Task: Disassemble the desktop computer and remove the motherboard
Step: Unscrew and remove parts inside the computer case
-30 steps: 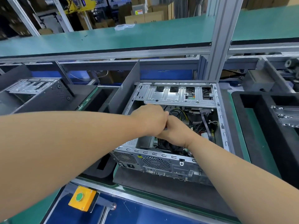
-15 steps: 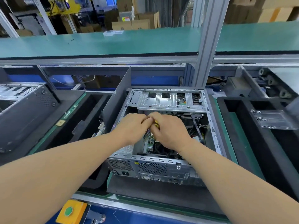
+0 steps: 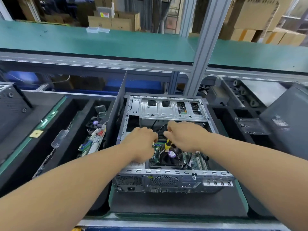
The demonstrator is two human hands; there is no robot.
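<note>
The desktop computer (image 3: pixel 168 147) lies on its side on a dark mat at the near edge of the counter (image 3: pixel 260 212), side panel off and interior exposed, so opening is done. The motherboard (image 3: pixel 193 161) sits inside the case, with its cooler fan (image 3: pixel 170 157) and cables attached; I judge removal not yet near. A foam tray (image 3: pixel 78 114) to the left holds another board, standing close against the case wall. Room is tight: the drive cage (image 3: pixel 168 109) overhangs the far end and the rear frame rims the near side. The left hand (image 3: pixel 141 144) is curled, its grip hidden. The right hand (image 3: pixel 185 135) seems to pinch a yellow-and-black cable (image 3: pixel 167 145).
</note>
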